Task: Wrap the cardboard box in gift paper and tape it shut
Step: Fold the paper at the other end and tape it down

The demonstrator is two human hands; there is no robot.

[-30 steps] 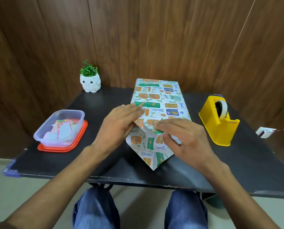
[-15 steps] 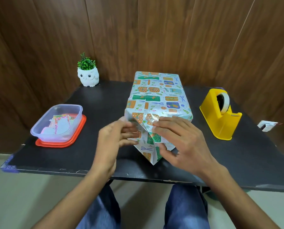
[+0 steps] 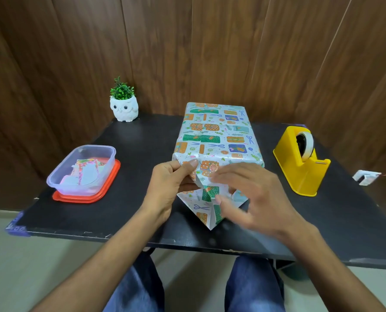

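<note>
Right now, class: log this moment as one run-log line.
step: folding near end | left hand: pinches gift paper at near-left corner | right hand: blurred, fingers spread over pointed flap | tape dispenser: untouched

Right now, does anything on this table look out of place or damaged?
Two small things: the table's front edge is chipped, with purple tape on its left corner, and the clear container sits on top of a red lid.

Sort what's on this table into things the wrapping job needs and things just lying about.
For the job:
- gift paper round the box
- near-end flap, not yet taped
- left hand, pinching the gift paper
- right hand, fingers on the fold
- yellow tape dispenser

Lying about:
- owl planter
- clear tub of paper scraps, on a red lid
</note>
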